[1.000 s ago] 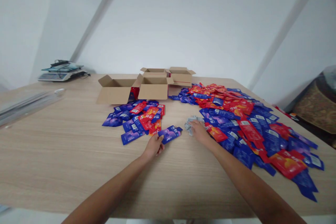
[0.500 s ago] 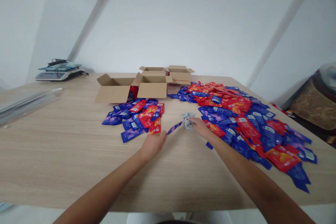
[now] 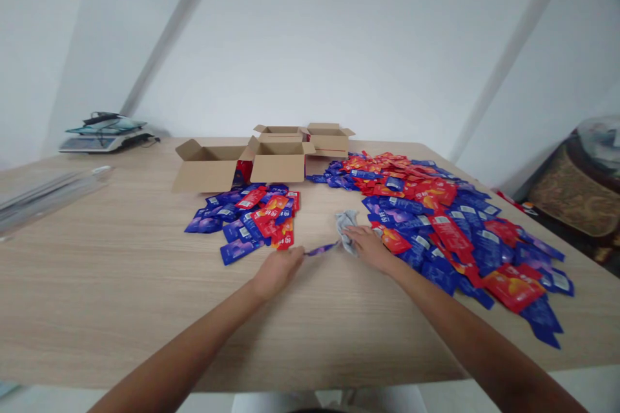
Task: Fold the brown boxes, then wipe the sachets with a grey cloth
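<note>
My left hand (image 3: 277,270) pinches one end of a blue sachet (image 3: 320,249), which is seen edge-on just above the wooden table (image 3: 121,284). My right hand (image 3: 369,246) grips a crumpled grey cloth (image 3: 345,224) at the sachet's other end. A small pile of blue and red sachets (image 3: 252,218) lies just beyond my left hand. A much larger heap of red and blue sachets (image 3: 445,219) spreads to the right of my right hand.
Three open cardboard boxes (image 3: 271,158) stand at the back centre, with red sachets showing between two of them. A weighing scale (image 3: 104,134) sits at the far left corner. Clear plastic sheets (image 3: 43,192) lie at the left edge. A patterned cushion (image 3: 571,200) is off the table, right.
My left hand lifted the blue sachet off the table and turned it edge-on. My right hand brought the grey cloth to its far end.
</note>
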`<state>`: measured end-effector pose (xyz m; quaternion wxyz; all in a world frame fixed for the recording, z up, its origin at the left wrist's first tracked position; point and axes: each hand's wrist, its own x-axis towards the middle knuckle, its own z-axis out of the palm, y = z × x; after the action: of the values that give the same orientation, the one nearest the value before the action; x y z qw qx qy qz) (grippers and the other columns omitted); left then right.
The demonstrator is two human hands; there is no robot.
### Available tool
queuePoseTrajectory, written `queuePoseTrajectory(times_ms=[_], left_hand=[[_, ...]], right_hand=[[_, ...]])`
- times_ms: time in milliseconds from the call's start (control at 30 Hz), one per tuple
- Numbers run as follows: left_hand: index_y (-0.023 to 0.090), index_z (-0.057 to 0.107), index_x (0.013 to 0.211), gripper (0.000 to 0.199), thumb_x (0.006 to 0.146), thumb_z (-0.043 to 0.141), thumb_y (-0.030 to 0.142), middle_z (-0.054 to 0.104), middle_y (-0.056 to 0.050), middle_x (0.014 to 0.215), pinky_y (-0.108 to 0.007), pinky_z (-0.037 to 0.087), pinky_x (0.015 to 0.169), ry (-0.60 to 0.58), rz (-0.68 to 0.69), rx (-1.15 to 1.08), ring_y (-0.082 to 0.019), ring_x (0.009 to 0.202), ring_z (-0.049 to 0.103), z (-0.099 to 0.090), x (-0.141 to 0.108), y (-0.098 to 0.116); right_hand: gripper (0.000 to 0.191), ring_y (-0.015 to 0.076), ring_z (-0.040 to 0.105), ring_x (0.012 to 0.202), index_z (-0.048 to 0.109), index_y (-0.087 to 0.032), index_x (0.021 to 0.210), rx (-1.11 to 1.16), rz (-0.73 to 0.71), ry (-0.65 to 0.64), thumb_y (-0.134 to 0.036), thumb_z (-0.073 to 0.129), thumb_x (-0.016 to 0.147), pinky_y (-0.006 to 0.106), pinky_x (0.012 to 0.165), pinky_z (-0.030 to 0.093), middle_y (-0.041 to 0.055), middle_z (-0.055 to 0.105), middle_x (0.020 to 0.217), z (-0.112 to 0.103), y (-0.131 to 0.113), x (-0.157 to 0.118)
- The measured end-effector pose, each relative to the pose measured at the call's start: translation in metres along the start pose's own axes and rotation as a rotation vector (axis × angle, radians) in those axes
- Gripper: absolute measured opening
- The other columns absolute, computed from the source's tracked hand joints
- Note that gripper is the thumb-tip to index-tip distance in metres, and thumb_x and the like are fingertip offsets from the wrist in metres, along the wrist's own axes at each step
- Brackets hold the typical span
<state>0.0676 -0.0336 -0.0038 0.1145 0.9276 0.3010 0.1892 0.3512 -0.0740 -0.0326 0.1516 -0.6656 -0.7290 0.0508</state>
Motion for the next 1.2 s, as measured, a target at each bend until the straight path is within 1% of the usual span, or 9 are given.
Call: queuePoseTrajectory(times_ms=[100, 233, 367, 500, 633, 733, 833, 967, 1200], left_hand=[[0.019, 0.046, 0.072, 0.031, 0.091, 0.038, 0.042, 0.052, 0.002, 0.053, -0.021, 0.037, 0.045, 0.252, -0.374, -0.348, -0.013, 0.046, 0.052, -0.020, 0.013, -0.019], [0.017, 0.046, 0.077, 0.039, 0.090, 0.033, 0.051, 0.048, 0.005, 0.041, -0.020, 0.031, 0.033, 0.245, -0.699, -0.704, -0.012, 0.030, 0.043, -0.032, 0.023, -0.042], [0.013, 0.038, 0.113, 0.043, 0.087, 0.044, 0.047, 0.053, 0.007, 0.045, -0.018, 0.029, 0.030, 0.311, -0.706, -0.742, -0.012, 0.031, 0.045, -0.019, 0.019, -0.042], [0.014, 0.037, 0.119, 0.043, 0.086, 0.047, 0.039, 0.052, 0.008, 0.049, -0.016, 0.030, 0.032, 0.235, -0.604, -0.671, -0.009, 0.032, 0.043, -0.004, 0.013, -0.030], [0.015, 0.046, 0.108, 0.032, 0.085, 0.044, 0.038, 0.051, 0.008, 0.052, -0.015, 0.030, 0.032, 0.133, -0.565, -0.691, -0.007, 0.034, 0.042, -0.001, 0.011, -0.019], [0.015, 0.046, 0.109, 0.037, 0.086, 0.042, 0.044, 0.051, 0.007, 0.055, -0.015, 0.030, 0.032, 0.113, -0.516, -0.768, -0.007, 0.035, 0.042, 0.000, 0.017, -0.002], [0.018, 0.043, 0.116, 0.046, 0.084, 0.045, 0.052, 0.055, 0.006, 0.062, -0.015, 0.030, 0.033, 0.075, -0.436, -0.873, -0.007, 0.038, 0.046, 0.003, 0.028, 0.018], [0.017, 0.052, 0.084, 0.043, 0.077, 0.052, 0.060, 0.049, 0.008, 0.046, -0.016, 0.027, 0.032, -0.254, -0.465, -0.987, -0.006, 0.032, 0.041, 0.015, 0.029, 0.025], [0.018, 0.044, 0.065, 0.035, 0.080, 0.049, 0.049, 0.049, 0.006, 0.043, -0.016, 0.020, 0.030, -0.131, -0.778, -0.963, -0.005, 0.028, 0.034, 0.036, 0.007, -0.005]], right_hand=[[0.044, 0.0245, 0.041, 0.122, 0.044, -0.023, 0.135, -0.083, 0.154, 0.102, -0.033, 0.037, 0.092, 0.040, 0.097, 0.034, 0.0076, 0.047, 0.137, -0.024, 0.029, 0.003], [0.051, 0.0309, 0.049, 0.113, 0.044, -0.012, 0.132, -0.357, 0.336, 0.063, -0.036, 0.047, 0.087, 0.043, 0.090, 0.038, 0.0185, 0.055, 0.122, -0.029, 0.034, -0.018], [0.048, 0.0306, 0.055, 0.104, 0.045, -0.010, 0.129, -0.484, 0.351, -0.007, -0.015, 0.047, 0.082, 0.040, 0.083, 0.042, 0.0199, 0.059, 0.114, -0.022, 0.035, -0.030], [0.047, 0.0254, 0.064, 0.090, 0.039, -0.010, 0.133, -0.365, 0.409, -0.002, -0.010, 0.040, 0.086, 0.033, 0.074, 0.045, 0.0161, 0.067, 0.098, -0.047, 0.061, -0.020], [0.041, 0.0271, 0.064, 0.092, 0.046, -0.010, 0.126, -0.248, 0.498, 0.251, -0.029, 0.044, 0.089, 0.034, 0.076, 0.045, 0.0170, 0.066, 0.101, -0.094, 0.087, -0.010], [0.037, 0.0254, 0.063, 0.092, 0.055, -0.014, 0.115, -0.111, 0.461, 0.443, -0.039, 0.043, 0.090, 0.032, 0.076, 0.045, 0.0145, 0.067, 0.103, -0.110, 0.061, -0.009], [0.029, 0.0191, 0.064, 0.083, 0.063, -0.021, 0.100, 0.112, 0.126, 0.244, -0.041, 0.043, 0.091, 0.026, 0.071, 0.044, 0.0060, 0.070, 0.090, -0.093, -0.002, -0.008], [0.030, 0.0151, 0.063, 0.078, 0.065, -0.025, 0.096, 0.198, -0.184, -0.032, -0.039, 0.040, 0.093, 0.024, 0.070, 0.042, 0.0019, 0.069, 0.085, -0.052, -0.059, -0.002], [0.039, 0.0278, 0.048, 0.109, 0.056, -0.016, 0.123, -0.176, 0.199, 0.052, -0.018, 0.046, 0.085, 0.041, 0.089, 0.038, 0.0156, 0.057, 0.118, -0.013, 0.000, 0.012]])
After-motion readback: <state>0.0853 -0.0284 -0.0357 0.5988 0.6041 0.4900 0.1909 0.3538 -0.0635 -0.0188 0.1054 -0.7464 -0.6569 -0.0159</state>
